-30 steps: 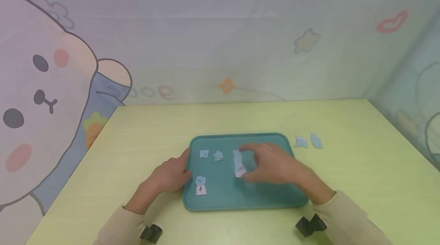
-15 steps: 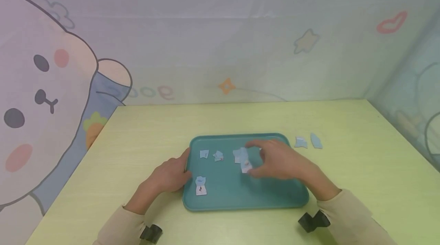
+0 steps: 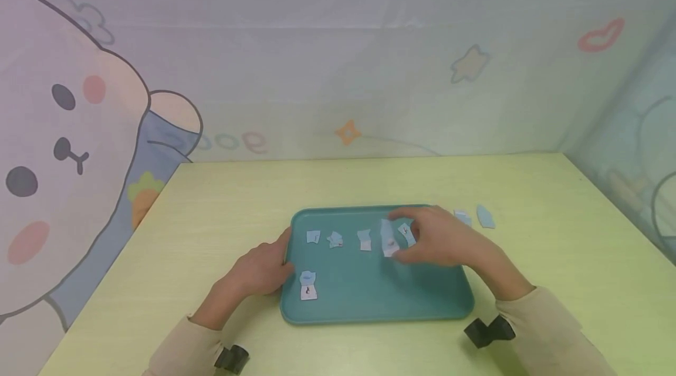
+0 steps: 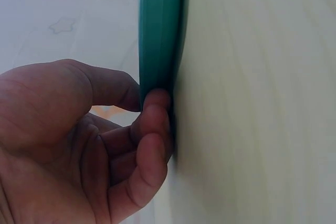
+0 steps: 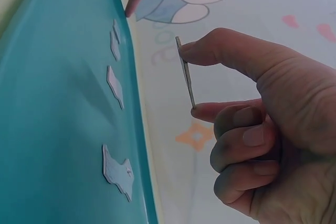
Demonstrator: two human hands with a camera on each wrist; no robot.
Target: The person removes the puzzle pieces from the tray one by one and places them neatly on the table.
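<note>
Between thumb and index finger, my right hand point(image 3: 443, 236) pinches a thin light-blue and white cardboard piece point(image 3: 388, 239) by its ends. In the right wrist view this cardboard piece point(image 5: 186, 74) is edge-on, lifted off the green tray point(image 3: 348, 291). A piece with a dark mark point(image 3: 405, 232) lies just beside that hand, partly covered by it. To the left lies another blue-white piece point(image 3: 365, 240). At the tray's left side, my left hand point(image 3: 263, 267) grips the rim, its thumb and fingers point(image 4: 152, 169) on either side of the edge.
Two small pieces point(image 3: 313, 236) point(image 3: 335, 240) lie in the tray's upper left, and a taller one point(image 3: 308, 285) lies lower left. On the yellow table point(image 3: 237, 188), right of the tray, are a pointed blue piece point(image 3: 486, 216) and a partly hidden piece point(image 3: 461, 216). A printed curtain point(image 3: 317, 59) hangs behind.
My right hand has moved right and slightly away with the pinched cardboard piece, uncovering the blue-white piece and the dark-marked one on the tray. The left hand stays on the rim.
</note>
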